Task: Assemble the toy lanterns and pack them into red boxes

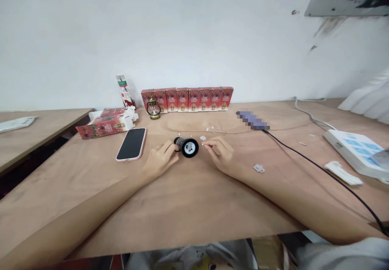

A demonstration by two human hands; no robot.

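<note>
**At a Wooden Table (182, 209), Two Hands Meet at a Black Cylinder (182, 143)**

Between the two hands, the torch-shaped cylinder shows its round, pale face to the wearer. The left hand (160, 156) has its fingers closed on the narrow end; the right hand (221, 152) has thumb and forefinger pinched together on a tiny piece (202, 143), too small to identify, just beside the rim. Such close work favours a steady left grip, a light pinch and an unblocked view of the face. Pale scraps (259, 168) lie near. A pink-edged phone (131, 144) rests to the left, its screen dark. Behind stand a small lantern (154, 110) and eight red boxes (187, 99), their light lettering illegible here. A tall pack (123, 88) bears a green label, also unreadable.
</note>
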